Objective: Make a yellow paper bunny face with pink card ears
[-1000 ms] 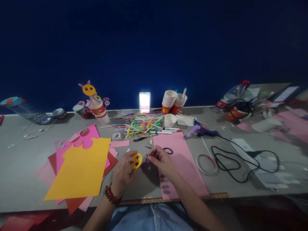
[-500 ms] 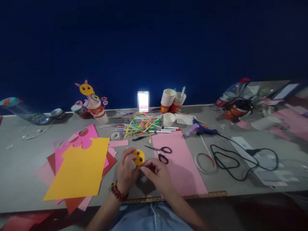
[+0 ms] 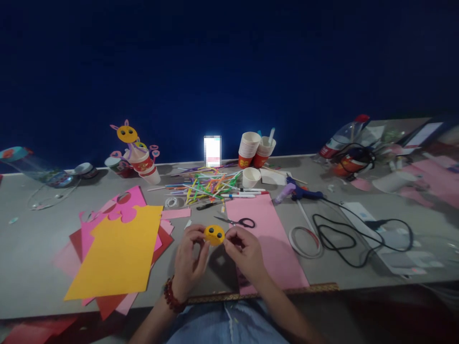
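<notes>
A yellow paper disc (image 3: 214, 236) with two dark googly eyes is held up between my hands, above the table near its front edge. My left hand (image 3: 190, 255), with a beaded bracelet at the wrist, pinches the disc's left side. At its right edge, my right hand (image 3: 246, 253) has thumb and forefinger closed on the rim. Just behind the right hand lie black-handled scissors (image 3: 246, 222), partly covered by it. They rest partly on a pink sheet (image 3: 276, 248).
Yellow card (image 3: 122, 253) tops a stack of coloured sheets at left. Behind are pipe cleaners (image 3: 211, 186), paper cups (image 3: 250, 145) and a finished-looking cup figure (image 3: 138, 157). A blue glue gun (image 3: 303, 192) with looping black cable (image 3: 335, 247) lies right.
The yellow disc has turned and moved slightly right. My right hand has shifted right and now grips its edge, covering one scissor handle.
</notes>
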The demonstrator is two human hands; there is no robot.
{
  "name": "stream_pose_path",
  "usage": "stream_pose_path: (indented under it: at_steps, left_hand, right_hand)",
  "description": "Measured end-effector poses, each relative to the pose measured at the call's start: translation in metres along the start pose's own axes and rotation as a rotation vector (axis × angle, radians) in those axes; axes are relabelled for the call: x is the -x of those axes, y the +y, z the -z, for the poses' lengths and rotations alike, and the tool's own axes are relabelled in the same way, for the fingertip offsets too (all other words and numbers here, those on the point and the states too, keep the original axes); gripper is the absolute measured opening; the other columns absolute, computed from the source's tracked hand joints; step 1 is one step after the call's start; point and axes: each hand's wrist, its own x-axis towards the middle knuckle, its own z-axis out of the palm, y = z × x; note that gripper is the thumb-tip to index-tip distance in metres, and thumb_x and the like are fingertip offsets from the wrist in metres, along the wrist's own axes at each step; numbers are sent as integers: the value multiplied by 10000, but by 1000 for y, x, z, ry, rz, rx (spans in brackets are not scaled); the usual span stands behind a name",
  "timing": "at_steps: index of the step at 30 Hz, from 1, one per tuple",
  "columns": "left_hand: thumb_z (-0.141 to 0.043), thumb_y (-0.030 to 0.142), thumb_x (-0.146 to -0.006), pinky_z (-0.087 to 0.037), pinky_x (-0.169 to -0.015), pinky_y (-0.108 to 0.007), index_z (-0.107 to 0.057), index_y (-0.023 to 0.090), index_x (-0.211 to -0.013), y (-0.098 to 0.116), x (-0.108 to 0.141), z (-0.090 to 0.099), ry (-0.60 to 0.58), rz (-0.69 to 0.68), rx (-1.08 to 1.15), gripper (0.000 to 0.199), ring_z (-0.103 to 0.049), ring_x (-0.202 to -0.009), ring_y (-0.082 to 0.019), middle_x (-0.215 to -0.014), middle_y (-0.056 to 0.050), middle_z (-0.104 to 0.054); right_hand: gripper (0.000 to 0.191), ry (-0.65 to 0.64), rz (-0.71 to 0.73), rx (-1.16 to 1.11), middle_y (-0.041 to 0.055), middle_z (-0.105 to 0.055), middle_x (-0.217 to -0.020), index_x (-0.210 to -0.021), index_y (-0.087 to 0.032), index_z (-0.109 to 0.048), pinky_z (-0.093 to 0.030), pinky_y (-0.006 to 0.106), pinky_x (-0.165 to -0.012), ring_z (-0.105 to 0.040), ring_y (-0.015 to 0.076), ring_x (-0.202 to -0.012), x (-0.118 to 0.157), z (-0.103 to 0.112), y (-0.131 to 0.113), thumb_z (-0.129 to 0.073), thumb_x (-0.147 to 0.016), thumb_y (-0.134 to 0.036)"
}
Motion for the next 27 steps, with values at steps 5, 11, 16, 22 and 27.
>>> stream_pose_path:
  at_steps: [5,11,16,22,27]
  left_hand:
    - [-614,257,-887,-507,-655,-254,-559,223,-1003,1,0,-3,93,372,246,132,-616,-767,-160,-925,-38,-611]
    - [-642,276,-870,-501,-763,-280,-623,200,-963,1,-1,4,-2,308,153,121,-621,-846,-175,-915,-39,-639]
    - [-585,227,-907,-494,-750,-281,-613,201,-954,7,-3,5,-168,170,102,61,-615,-828,-165,-888,-34,-645]
    - [-586,219,-908,-510,-772,-268,-578,225,-1077,10,-1,0,-231,207,129,169,-628,-853,-149,-936,-26,-636]
    - [-600,233,-902,-518,-781,-259,-562,232,-1100,11,0,-4,-226,264,200,201,-627,-873,-144,-950,-23,-629]
  right_hand:
    - [71,-151,61,97,-8,-595,-715,-746,-211,-599,-435,248,-599,-566,147,-644,-1,15,-5,-582,-812,-191]
    - [90,-274,-99,30,3,-632,-841,-968,-221,-557,-513,249,-654,-643,147,-720,-6,41,-7,-581,-882,-235]
    - [43,-322,-64,164,19,-666,-834,-895,-201,-628,-490,256,-678,-630,163,-766,-17,54,-17,-602,-875,-228]
    - [95,-380,55,242,26,-682,-827,-883,-196,-681,-454,257,-675,-608,168,-771,-28,58,-30,-590,-868,-171]
    - [139,-441,158,285,28,-682,-842,-896,-189,-672,-440,251,-665,-587,151,-725,-29,56,-36,-574,-847,-105]
